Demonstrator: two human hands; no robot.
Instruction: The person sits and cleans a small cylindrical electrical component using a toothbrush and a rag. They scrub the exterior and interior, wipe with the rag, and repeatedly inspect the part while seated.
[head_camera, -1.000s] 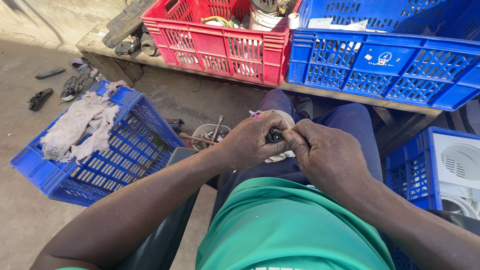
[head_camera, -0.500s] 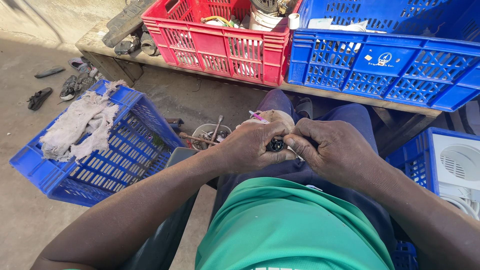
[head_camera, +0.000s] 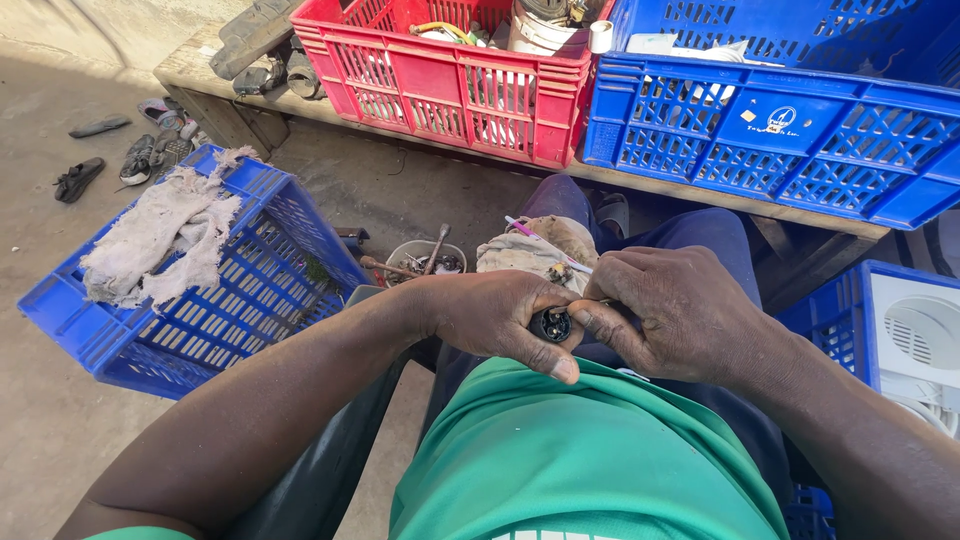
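Observation:
I sit with both hands together over my lap. My left hand (head_camera: 495, 318) grips a small round black part (head_camera: 550, 324) between thumb and fingers. My right hand (head_camera: 672, 312) pinches a thin tool against that part; only a short bit of the tool shows between the fingers. A dirty beige rag (head_camera: 530, 250) with a pink-handled tool (head_camera: 540, 240) on it lies on my knee just beyond the hands.
A blue crate (head_camera: 250, 300) with a grey cloth (head_camera: 160, 235) stands at the left. A red crate (head_camera: 450, 80) and a blue crate (head_camera: 780, 130) sit on a bench ahead. A small bowl of tools (head_camera: 420, 262) rests on the ground. A white fan (head_camera: 920, 330) is at the right.
The hands have stayed together on the small black part, shifting slightly as the fingers work on it. Nothing else has moved.

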